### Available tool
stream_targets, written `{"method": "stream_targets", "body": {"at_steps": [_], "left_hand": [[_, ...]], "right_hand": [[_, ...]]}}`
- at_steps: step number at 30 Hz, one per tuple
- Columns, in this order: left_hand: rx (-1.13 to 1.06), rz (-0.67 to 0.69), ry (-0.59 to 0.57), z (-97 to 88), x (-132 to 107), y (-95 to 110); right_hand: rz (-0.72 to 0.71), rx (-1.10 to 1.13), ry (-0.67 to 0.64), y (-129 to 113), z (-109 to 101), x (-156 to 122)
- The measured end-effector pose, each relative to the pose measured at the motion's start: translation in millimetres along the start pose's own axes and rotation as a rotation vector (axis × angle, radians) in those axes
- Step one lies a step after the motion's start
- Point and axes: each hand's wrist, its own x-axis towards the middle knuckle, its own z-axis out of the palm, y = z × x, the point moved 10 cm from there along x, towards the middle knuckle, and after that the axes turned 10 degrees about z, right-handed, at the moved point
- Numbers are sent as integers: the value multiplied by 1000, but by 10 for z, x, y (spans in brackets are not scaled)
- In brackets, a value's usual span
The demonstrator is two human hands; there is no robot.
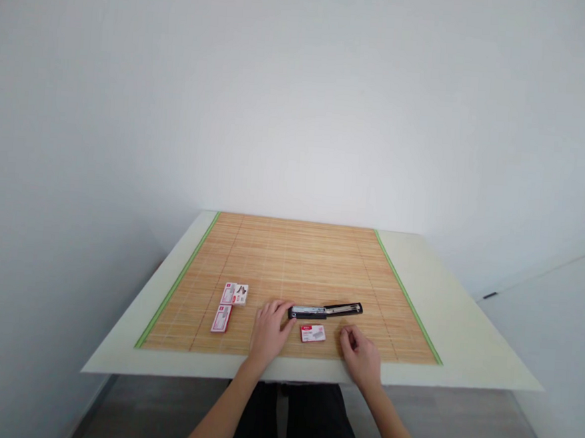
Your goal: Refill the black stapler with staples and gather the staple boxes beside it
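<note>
An opened black stapler (326, 311) lies stretched out on the bamboo mat, its metal inner parts facing up. My left hand (271, 329) grips its left end between thumb and fingers. Just in front of the stapler sits a small red-and-white box (313, 333), which looks like a staple box. To the right of that box, my right hand (360, 357) rests low over the mat with its fingers curled together. Whatever those fingers may hold is too small or hidden to make out.
Several more red-and-white boxes (221, 319) stand grouped on the left part of the mat. The bamboo mat (300, 253) has green side borders and covers most of the white table (433, 282). A white wall rises behind the table's far edge.
</note>
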Motion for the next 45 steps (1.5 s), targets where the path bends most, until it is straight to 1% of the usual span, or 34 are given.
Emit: {"method": "stream_targets", "body": {"at_steps": [8, 16, 22, 34, 45], "left_hand": [[10, 11, -38, 35, -6, 15], [-11, -8, -37, 61, -8, -21], [2, -7, -36, 78, -20, -16], [26, 5, -49, 72, -10, 13], [33, -11, -69, 104, -23, 17]], "right_hand": [[13, 9, 42, -28, -44, -8], [18, 36, 53, -4, -65, 6], [27, 90, 51, 44, -71, 21], [62, 239, 66, 86, -168, 83], [88, 287, 56, 103, -149, 45]]}}
